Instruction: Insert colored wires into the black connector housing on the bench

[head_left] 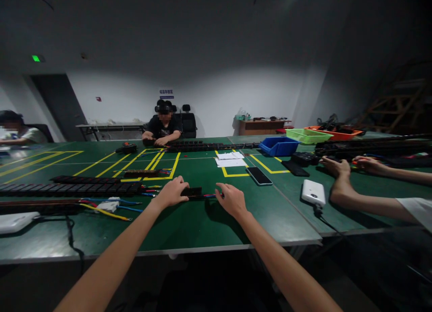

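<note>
My left hand [173, 191] is closed over the left end of a short black cable chain [194, 192] lying across the green table. Thin red and blue wires [209, 196] come out of the chain's right end. At those wires is my right hand [232, 199], thumb against them and index finger raised a little above. Its other fingers are partly hidden. Left of my left hand lies a long black cable chain [101, 188] with coloured wire ends. Nearer me, another bundle shows yellow and blue wires [111, 212] beside a white connector or tag [108, 204].
A phone [259, 176], white papers [231, 159] and a blue bin [278, 146] lie beyond my right hand. A white device [313, 193] with a cable sits to the right, near a co-worker's hands [339, 168]. Another person [164, 125] works across the table.
</note>
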`<state>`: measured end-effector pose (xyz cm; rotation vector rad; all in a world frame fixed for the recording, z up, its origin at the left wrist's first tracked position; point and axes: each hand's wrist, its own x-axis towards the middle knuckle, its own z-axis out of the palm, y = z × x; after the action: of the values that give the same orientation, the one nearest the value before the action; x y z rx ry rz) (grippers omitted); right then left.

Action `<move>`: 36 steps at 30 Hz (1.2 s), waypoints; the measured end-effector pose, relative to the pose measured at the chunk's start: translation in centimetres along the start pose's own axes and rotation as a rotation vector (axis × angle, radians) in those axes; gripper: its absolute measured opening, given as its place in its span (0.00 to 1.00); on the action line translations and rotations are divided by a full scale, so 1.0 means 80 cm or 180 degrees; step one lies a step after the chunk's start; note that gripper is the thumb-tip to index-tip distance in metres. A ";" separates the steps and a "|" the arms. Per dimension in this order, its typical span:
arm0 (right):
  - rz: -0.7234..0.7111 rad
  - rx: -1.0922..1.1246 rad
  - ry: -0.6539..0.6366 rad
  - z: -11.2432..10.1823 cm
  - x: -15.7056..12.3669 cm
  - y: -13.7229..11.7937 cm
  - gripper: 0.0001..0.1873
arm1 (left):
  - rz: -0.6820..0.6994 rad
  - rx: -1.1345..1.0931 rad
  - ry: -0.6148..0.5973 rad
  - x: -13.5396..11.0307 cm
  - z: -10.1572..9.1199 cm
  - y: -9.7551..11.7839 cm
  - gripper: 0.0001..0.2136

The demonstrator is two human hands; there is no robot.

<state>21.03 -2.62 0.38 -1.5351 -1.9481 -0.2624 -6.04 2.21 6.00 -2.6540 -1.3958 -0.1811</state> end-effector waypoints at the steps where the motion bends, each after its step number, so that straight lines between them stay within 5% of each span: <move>1: 0.0003 -0.0009 0.0002 0.000 0.000 0.000 0.16 | 0.0017 0.0004 0.0075 -0.004 0.000 0.003 0.18; 8: 0.0099 0.0064 0.0025 0.001 0.000 0.006 0.13 | -0.0045 -0.0331 0.0338 -0.032 0.005 0.019 0.21; 12: 0.0049 0.0096 -0.0087 -0.002 -0.002 0.013 0.12 | -0.0098 -0.0473 0.0431 -0.042 0.010 0.019 0.34; 26: 0.0386 -0.0165 -0.0854 -0.010 -0.010 0.066 0.13 | -0.0834 -0.1284 0.0276 -0.078 0.033 -0.049 0.35; 30: 0.0535 -0.0183 -0.0923 -0.009 -0.004 0.066 0.15 | -0.1079 -0.0371 0.0652 -0.088 0.030 -0.014 0.35; 36: 0.0867 -0.0181 -0.1059 -0.008 0.003 0.049 0.18 | -0.0504 0.0329 0.1082 -0.073 0.030 0.080 0.25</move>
<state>24.90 -1.57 0.18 -1.9591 -1.9550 0.0591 -3.97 -5.66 2.23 -2.2942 -1.4520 -0.5337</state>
